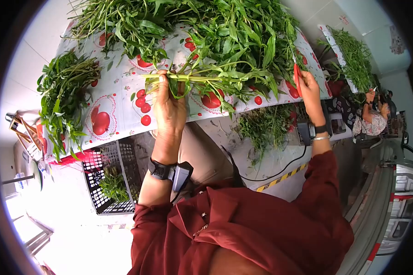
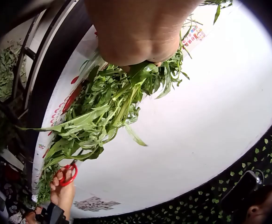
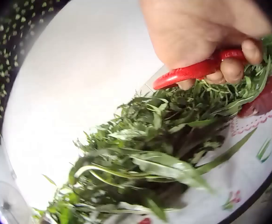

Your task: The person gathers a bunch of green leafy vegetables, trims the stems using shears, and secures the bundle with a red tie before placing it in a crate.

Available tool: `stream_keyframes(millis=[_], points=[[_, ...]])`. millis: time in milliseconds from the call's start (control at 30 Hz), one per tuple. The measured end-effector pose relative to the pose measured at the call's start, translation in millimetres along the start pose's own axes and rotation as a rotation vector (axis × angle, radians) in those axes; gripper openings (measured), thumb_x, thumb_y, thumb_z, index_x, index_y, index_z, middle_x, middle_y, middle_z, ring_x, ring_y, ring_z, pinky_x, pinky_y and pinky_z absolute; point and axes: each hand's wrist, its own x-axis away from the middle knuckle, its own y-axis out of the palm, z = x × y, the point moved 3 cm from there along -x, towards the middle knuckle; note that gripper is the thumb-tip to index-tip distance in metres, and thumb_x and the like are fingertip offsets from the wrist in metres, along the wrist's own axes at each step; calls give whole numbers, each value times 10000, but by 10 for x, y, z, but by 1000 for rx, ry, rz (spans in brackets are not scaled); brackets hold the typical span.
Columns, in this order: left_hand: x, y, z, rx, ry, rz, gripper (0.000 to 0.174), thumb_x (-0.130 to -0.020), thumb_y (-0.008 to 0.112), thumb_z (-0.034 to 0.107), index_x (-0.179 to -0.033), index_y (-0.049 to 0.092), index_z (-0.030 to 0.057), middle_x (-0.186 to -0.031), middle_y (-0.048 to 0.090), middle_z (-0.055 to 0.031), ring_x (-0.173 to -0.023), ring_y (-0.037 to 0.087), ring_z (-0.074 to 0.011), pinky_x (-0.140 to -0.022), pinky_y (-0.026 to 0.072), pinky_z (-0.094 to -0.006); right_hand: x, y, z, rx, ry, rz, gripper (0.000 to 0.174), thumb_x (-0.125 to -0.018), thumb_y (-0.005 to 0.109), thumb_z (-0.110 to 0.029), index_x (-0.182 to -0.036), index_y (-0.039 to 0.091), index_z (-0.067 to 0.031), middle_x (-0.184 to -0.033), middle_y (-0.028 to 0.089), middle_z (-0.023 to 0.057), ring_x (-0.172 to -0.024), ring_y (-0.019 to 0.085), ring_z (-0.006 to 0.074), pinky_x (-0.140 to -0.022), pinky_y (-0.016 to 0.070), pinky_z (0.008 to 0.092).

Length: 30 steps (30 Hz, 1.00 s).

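Observation:
My left hand [image 1: 170,110] grips a bunch of leafy green stems [image 1: 211,79] by the bare stem ends, over the table's near side. The leafy tops of the bunch point right. In my right hand [image 1: 312,94] is a pair of red-handled scissors [image 1: 298,81], with fingers curled through the handles and blades pointing away from me. The scissors stand to the right of the bunch, apart from the left hand. In the right wrist view, the red handles [image 3: 192,71] show under the palm, and the blades are hidden.
A large heap of greens [image 1: 238,27] covers the far side of the cherry-print tablecloth [image 1: 124,101]. Another bundle [image 1: 62,91] lies at the left end. Below are a black crate [image 1: 119,160], greens on the floor [image 1: 266,130] and a cable [image 1: 266,179]. Another person [image 1: 374,117] sits right.

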Motion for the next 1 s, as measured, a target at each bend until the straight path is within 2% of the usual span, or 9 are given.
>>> stream_keyframes(millis=[100, 167, 233, 300, 367, 433, 800, 933, 1000], points=[[7, 36, 2, -18, 11, -22, 143, -926, 506, 192, -1032, 539, 101, -949, 535, 1, -849, 530, -104, -777, 465, -258, 221, 27, -405, -56, -180, -68, 354, -803, 663, -142, -1076, 480, -9, -930, 618, 52, -806, 579, 97, -692, 458, 253], [8, 45, 0, -9, 9, -19, 141, -928, 503, 189, -1031, 539, 100, -947, 534, -1, -847, 530, -105, -777, 468, -259, 400, 64, -817, 293, -335, -128, 416, -770, 694, -166, -1086, 469, -14, -948, 616, 83, -806, 582, 118, -717, 463, 255], [16, 41, -1, 1, 13, -14, 139, -929, 500, 186, -1030, 539, 99, -945, 532, -2, -846, 529, -106, -778, 470, -260, 517, 102, -969, 350, -329, -178, 438, -755, 705, -190, -1080, 465, -20, -932, 587, 87, -811, 589, 137, -706, 465, 253], [7, 32, -8, 27, 7, 10, 134, -931, 496, 178, -1026, 541, 96, -942, 531, -5, -850, 530, -110, -786, 475, -267, 636, 203, -954, -257, 60, -521, 359, -816, 645, -222, -1064, 467, -33, -884, 535, 50, -742, 552, 103, -647, 447, 219], [-5, 7, -12, 31, 12, 7, 131, -928, 500, 177, -1023, 544, 98, -944, 531, -7, -854, 535, -115, -800, 479, -283, 798, 328, -895, -601, 246, -712, 283, -877, 567, -264, -1017, 472, -37, -811, 460, 9, -656, 464, 51, -573, 395, 174], [-5, 2, -18, 45, 4, -21, 127, -925, 506, 173, -1021, 544, 100, -944, 537, -8, -860, 544, -124, -800, 484, -295, 924, 459, -1074, -506, 211, -834, 256, -923, 498, -277, -924, 461, -24, -729, 378, -30, -588, 341, 17, -497, 299, 148], [19, 46, 1, 67, -8, -5, 112, -927, 495, 157, -1009, 528, 88, -945, 553, -23, -902, 573, -154, -817, 490, -302, 1001, 704, -874, -634, 327, -775, 245, -945, 430, -259, -952, 475, -18, -644, 375, -19, -517, 317, 40, -451, 279, 183], [21, 43, -1, 58, -22, -29, 116, -927, 494, 157, -1012, 527, 86, -938, 556, -25, -893, 572, -153, -813, 490, -298, 967, 747, -1005, -617, 342, -780, 222, -924, 498, -273, -886, 459, -57, -722, 378, -52, -606, 359, 20, -500, 307, 154], [22, 49, 4, 54, -27, -37, 116, -926, 496, 158, -1013, 527, 87, -937, 556, -26, -887, 573, -152, -812, 490, -298, 947, 794, -1034, -553, 290, -734, 237, -941, 448, -256, -947, 481, -21, -633, 378, -23, -501, 322, 37, -447, 279, 186]])
